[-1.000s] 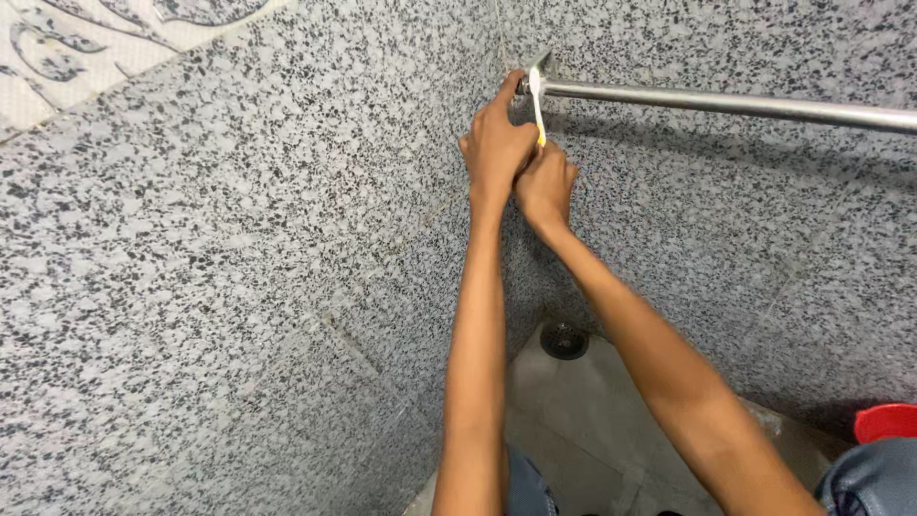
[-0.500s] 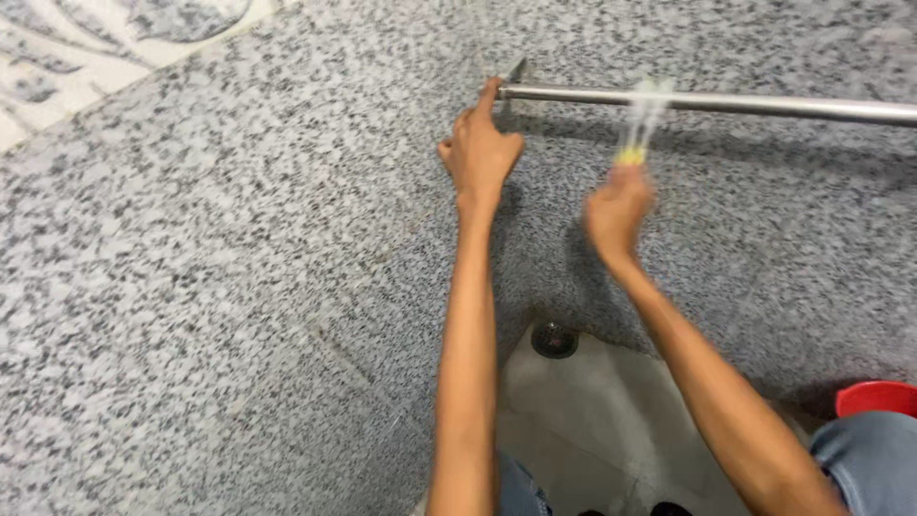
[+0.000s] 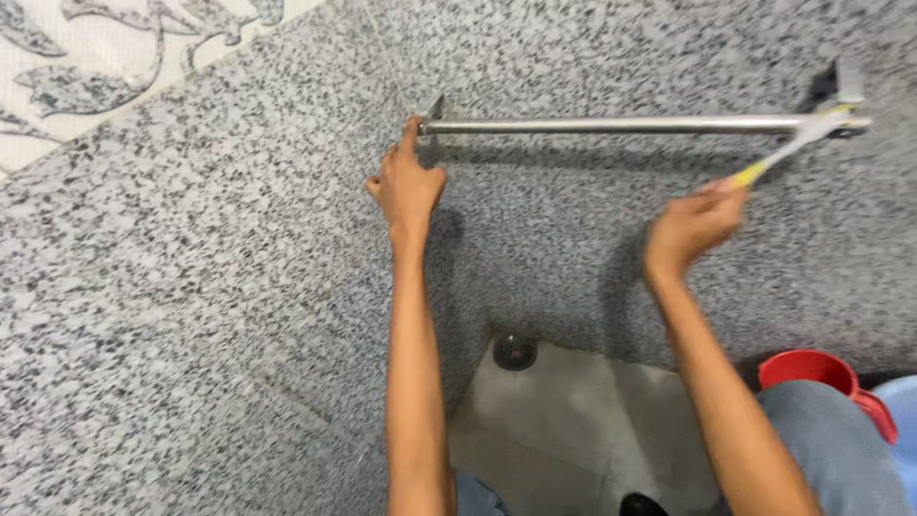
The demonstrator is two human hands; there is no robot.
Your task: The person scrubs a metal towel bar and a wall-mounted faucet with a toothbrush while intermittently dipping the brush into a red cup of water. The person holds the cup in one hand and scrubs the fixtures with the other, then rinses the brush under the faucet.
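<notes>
Against the speckled grey stone wall [image 3: 191,287], my left hand [image 3: 406,182] is loosely curled, a fingertip touching the near end of the steel rail [image 3: 621,124]. At the far bracket [image 3: 841,91], my right hand [image 3: 693,225] is closed round the yellow end of a toothbrush [image 3: 793,148], its white head laid on the rail. I judge the brush light, thin and a bit springy, best gripped low on the handle; the rail looks hard, smooth, probably slippery when wet
</notes>
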